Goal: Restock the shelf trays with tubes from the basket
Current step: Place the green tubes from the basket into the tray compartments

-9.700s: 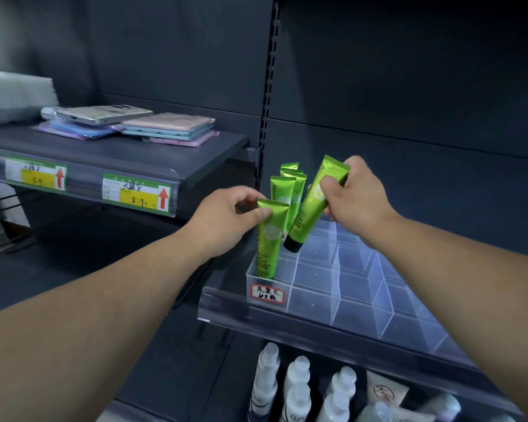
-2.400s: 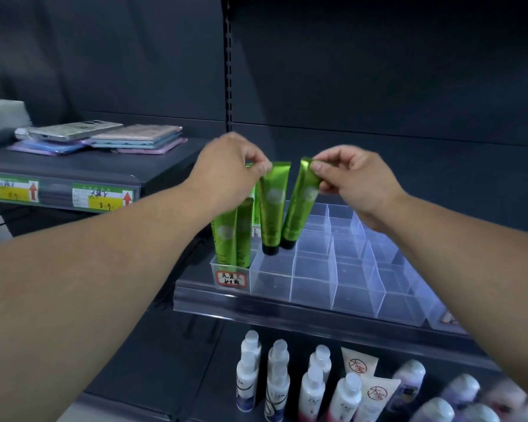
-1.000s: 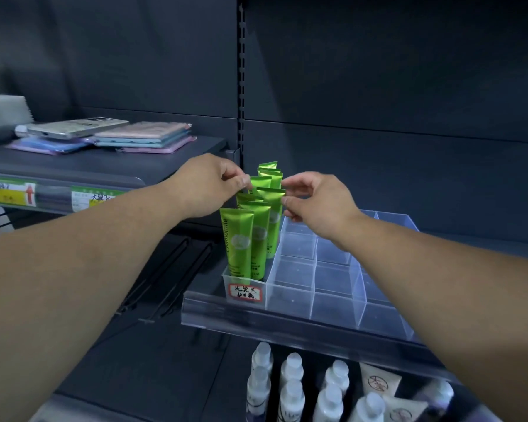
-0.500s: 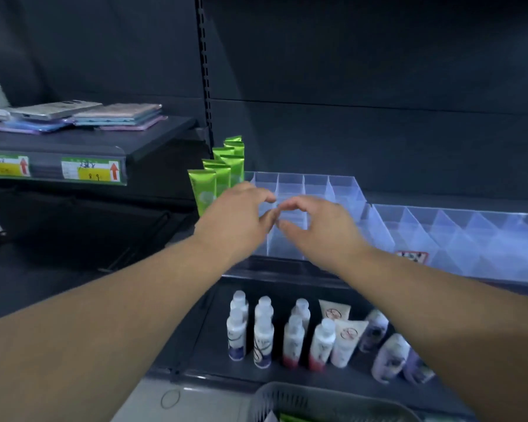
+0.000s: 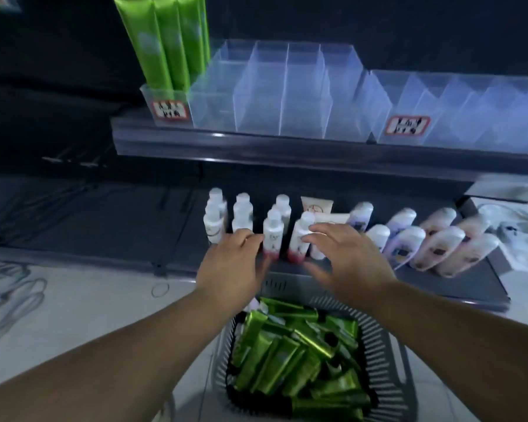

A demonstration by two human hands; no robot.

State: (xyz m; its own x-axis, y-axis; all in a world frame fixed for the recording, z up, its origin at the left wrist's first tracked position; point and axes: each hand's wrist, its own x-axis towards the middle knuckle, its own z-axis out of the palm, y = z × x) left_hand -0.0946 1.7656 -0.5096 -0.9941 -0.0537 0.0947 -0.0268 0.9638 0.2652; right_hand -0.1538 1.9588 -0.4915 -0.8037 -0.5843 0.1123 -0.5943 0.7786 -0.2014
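Shelf (image 5: 287,149): clear trays (image 5: 287,95) sat upper frame, green tubes (image 5: 165,41) upper left.
Basket (image 5: 389,360): lower centre, held loose tubes (image 5: 284,357).
Left hand (image 5: 232,266), right hand (image 5: 348,263): I saw loose fingers, nothing held.

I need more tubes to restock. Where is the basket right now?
Head view, bottom centre: the basket sits on the floor, in front of the white bottles.

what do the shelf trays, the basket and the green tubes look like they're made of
Shelf trays: clear rigid plastic, likely acrylic; you see the dividers through the walls. Basket: grey moulded plastic, matte, with slotted walls. Green tubes: soft plastic or laminate with a metallic sheen; highlights glint along them, ends crimped flat.
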